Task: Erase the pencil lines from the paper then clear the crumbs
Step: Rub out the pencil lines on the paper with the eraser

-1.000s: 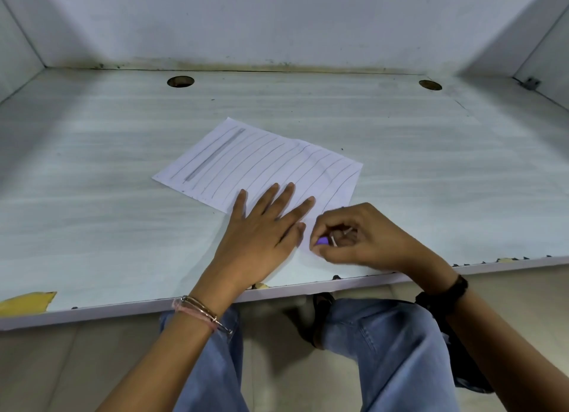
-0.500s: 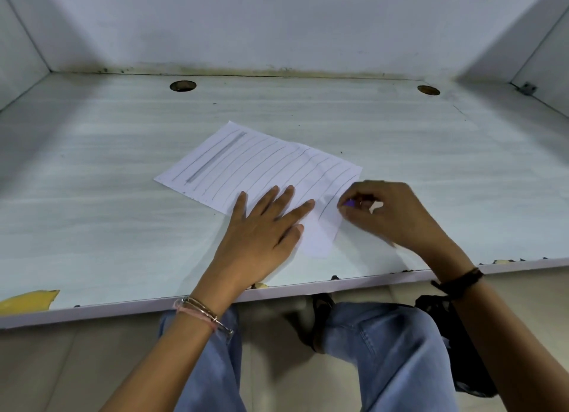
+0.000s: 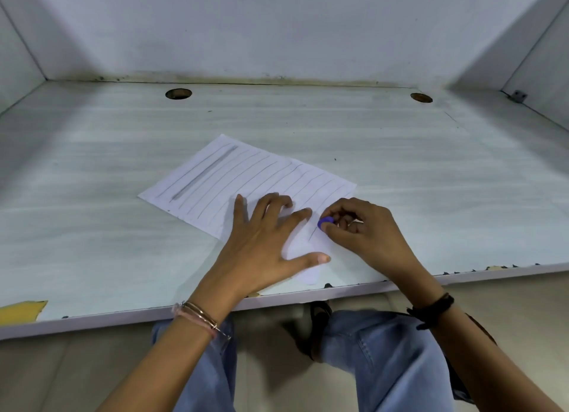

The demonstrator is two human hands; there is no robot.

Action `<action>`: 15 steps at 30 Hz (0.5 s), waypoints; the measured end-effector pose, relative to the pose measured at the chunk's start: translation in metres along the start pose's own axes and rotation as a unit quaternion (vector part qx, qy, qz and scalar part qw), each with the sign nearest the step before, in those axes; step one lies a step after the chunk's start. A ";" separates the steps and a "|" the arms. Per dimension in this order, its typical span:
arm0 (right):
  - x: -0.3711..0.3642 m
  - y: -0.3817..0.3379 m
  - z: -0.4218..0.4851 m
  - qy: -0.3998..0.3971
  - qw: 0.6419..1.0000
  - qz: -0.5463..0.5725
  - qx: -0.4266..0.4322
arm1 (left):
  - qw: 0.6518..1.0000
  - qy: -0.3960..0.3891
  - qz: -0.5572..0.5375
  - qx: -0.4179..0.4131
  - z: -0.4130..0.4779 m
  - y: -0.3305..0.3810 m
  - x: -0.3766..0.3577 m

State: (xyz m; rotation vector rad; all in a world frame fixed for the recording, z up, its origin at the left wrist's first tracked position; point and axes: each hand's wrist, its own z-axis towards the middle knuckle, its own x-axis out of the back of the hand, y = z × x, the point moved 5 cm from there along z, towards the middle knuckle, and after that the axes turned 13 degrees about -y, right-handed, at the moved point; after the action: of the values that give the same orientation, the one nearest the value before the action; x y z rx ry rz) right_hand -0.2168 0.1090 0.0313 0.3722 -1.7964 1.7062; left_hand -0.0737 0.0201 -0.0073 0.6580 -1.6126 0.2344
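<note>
Erasing, near corner: right hand point(image 3: 366, 233) pinches purple eraser point(image 3: 325, 221) on paper point(image 3: 246, 177).
Left hand point(image 3: 261, 242) flat, unclenched, pinning sheet; short strokes advised (paper creases easily).

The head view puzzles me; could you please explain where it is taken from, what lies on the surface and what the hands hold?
There is no machine here, just a person working with bare hands. The picture comes from a wide-angle camera worn on the person's head, looking forward and down, so the arms enter from the bottom. A sheet of paper covered in pencil lines lies on a pale desk. The left hand lies flat on the paper, fingers spread, to steady it. The right hand pinches a small purple eraser against the paper's near right part.
</note>
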 end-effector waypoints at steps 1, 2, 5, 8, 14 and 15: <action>0.000 -0.002 0.001 0.002 1.000 -0.012 0.000 | 1.000 -0.017 -0.001 -0.002 0.002 0.001 -0.002; -0.001 -0.004 0.001 -0.005 1.000 -0.025 0.001 | 0.999 -0.035 0.000 0.000 0.004 0.001 -0.005; -0.011 -0.013 -0.003 -0.086 0.994 -0.066 0.027 | 0.998 -0.058 0.017 0.004 0.007 -0.002 -0.010; -0.003 -0.014 0.005 -0.077 0.989 -0.118 0.039 | 0.998 -0.054 0.022 0.002 0.008 -0.002 -0.010; -0.015 -0.030 0.008 -0.168 0.976 -0.128 0.060 | 0.998 -0.053 0.032 -0.006 0.008 -0.001 -0.009; -0.014 -0.029 0.009 -0.172 0.976 -0.122 0.056 | 0.998 -0.052 0.032 -0.006 0.009 -0.001 -0.009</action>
State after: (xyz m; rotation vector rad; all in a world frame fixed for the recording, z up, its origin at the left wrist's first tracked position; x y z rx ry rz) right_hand -0.1912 0.0938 0.0459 0.9475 -1.8011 1.6457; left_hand -0.0801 0.0174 -0.0180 0.6175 -1.7346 0.2404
